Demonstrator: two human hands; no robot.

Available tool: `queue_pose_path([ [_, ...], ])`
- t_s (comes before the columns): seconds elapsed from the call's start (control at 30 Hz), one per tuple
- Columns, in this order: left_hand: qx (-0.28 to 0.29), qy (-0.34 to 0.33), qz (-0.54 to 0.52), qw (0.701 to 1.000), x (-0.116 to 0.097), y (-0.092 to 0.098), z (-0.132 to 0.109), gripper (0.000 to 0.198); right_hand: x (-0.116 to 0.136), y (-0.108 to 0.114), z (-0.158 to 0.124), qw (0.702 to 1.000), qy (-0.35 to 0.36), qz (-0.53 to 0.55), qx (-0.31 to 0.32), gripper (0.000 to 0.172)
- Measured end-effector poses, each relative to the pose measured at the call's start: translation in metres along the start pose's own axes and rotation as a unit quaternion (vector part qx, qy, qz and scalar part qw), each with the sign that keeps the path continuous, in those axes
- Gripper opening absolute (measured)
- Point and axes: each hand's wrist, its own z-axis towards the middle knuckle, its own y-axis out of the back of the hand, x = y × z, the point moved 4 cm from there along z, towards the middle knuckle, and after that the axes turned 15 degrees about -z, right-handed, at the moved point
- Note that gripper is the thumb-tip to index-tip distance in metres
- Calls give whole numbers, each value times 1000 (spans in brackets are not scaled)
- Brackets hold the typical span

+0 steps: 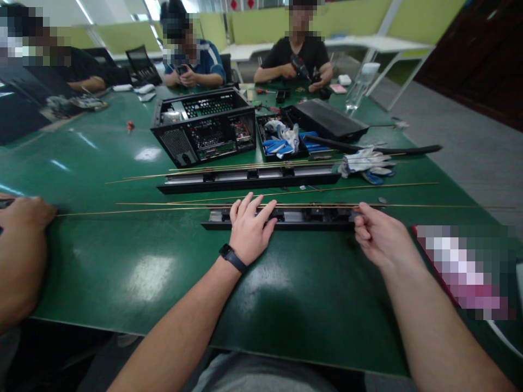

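Note:
A long black rail (pixel 302 225) with a silver-grey inside and black blocks along it lies in front of me. Thin brass-coloured rods (pixel 196 203) run lengthwise across it and stick out past both ends. My left hand (pixel 250 231), with a black band on the wrist, rests over the rail's left part, fingers spread across the rods. At the rail's right end, my right hand (pixel 379 233) pinches a thin rod between thumb and forefinger, the other fingers curled. Just behind lies a second black rail (pixel 249 182), with more rods on top.
At the left edge, another person's hand (pixel 30 218) is near a rod's end. Behind the rails stand an open computer case (pixel 204 128), a tray with gloves (pixel 281 136) and a black panel (pixel 330 120). More gloves (pixel 368 163) lie right. Several people sit around the green table (pixel 122 239).

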Motion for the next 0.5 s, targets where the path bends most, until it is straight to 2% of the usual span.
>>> queue_pose_path([
  [0.1,0,1,0,1000,0,0,0,46,0,2,2,1000,14,11,-13,38],
  [0.3,0,6,-5,1000,0,0,0,47,0,-3,-1,999,29,-22,26,42],
  [0.5,-1,-2,-1,1000,0,0,0,46,0,-2,-3,999,34,-14,5,38],
])
